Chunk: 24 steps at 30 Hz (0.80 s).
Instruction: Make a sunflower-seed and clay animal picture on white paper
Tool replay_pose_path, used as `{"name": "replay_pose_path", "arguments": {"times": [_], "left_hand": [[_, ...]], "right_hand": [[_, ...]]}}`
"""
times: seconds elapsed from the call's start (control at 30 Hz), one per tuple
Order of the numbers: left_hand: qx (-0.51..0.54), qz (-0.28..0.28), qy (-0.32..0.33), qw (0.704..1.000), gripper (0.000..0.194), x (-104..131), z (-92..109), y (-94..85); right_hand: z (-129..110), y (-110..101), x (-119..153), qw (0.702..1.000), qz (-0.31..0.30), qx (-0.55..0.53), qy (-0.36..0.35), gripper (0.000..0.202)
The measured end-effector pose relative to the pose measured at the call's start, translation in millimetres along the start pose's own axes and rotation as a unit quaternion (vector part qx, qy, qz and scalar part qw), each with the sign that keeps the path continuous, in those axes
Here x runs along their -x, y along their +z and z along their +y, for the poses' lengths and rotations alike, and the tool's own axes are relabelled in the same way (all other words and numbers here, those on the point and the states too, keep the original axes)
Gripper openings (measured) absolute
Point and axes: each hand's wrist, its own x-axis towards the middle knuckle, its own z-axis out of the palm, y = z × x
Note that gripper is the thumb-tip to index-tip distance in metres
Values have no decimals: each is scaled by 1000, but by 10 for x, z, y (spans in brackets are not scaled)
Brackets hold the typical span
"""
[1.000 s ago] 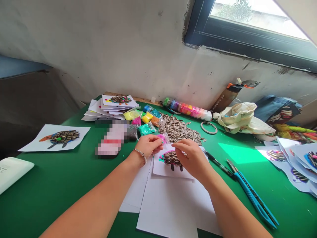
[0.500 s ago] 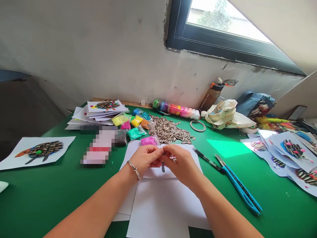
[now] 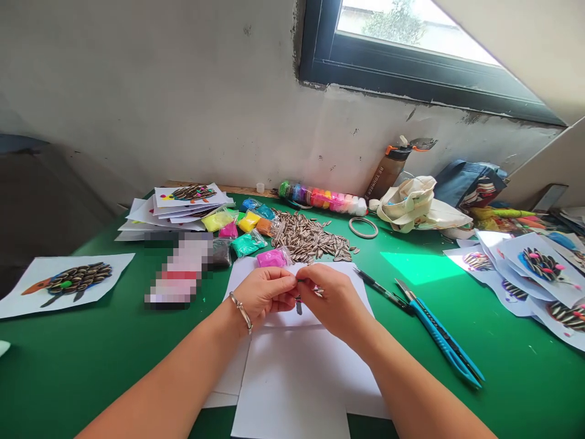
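My left hand point(image 3: 274, 289) and my right hand point(image 3: 326, 291) meet fingertip to fingertip above a sheet of white paper point(image 3: 301, 372). Both are closed in a pinch on a small dark piece point(image 3: 300, 281) that looks like modelling clay, mostly hidden by the fingers. Below them, a dark strip point(image 3: 299, 307) and a few striped seeds show on the paper; my hands cover the rest. Just beyond lies a bag of magenta clay point(image 3: 273, 257), in front of a pile of sunflower seeds point(image 3: 308, 235).
Bags of coloured clay, such as a green one point(image 3: 248, 244), lie left of the seeds. A pen point(image 3: 381, 289) and a blue utility knife point(image 3: 443, 338) lie to the right. Seed pictures sit at the left point(image 3: 77, 283) and right point(image 3: 543, 268). A bottle point(image 3: 388, 171) stands behind.
The view has shifted slightly. My hands keep nearly the same place over the paper, with the fingertips moved a little around the dark piece.
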Motion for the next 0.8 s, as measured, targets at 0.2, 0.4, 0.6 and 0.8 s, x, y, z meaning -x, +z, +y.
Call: {"name": "replay_pose_path", "arguments": {"times": [0.2, 0.4, 0.6, 0.8], "left_hand": [[-1, 2, 0, 1000, 48, 14, 13, 18], [5, -10, 3, 1000, 46, 12, 10, -15], [-20, -2, 15, 1000, 44, 9, 29, -5], [17, 55, 31, 998, 31, 32, 113, -30]], "right_hand": [[14, 10, 10, 999, 0, -11, 32, 14], [8, -30, 14, 1000, -15, -21, 4, 19], [39, -57, 8, 1000, -13, 5, -17, 21], [173, -156, -20, 993, 108, -40, 32, 24]]}}
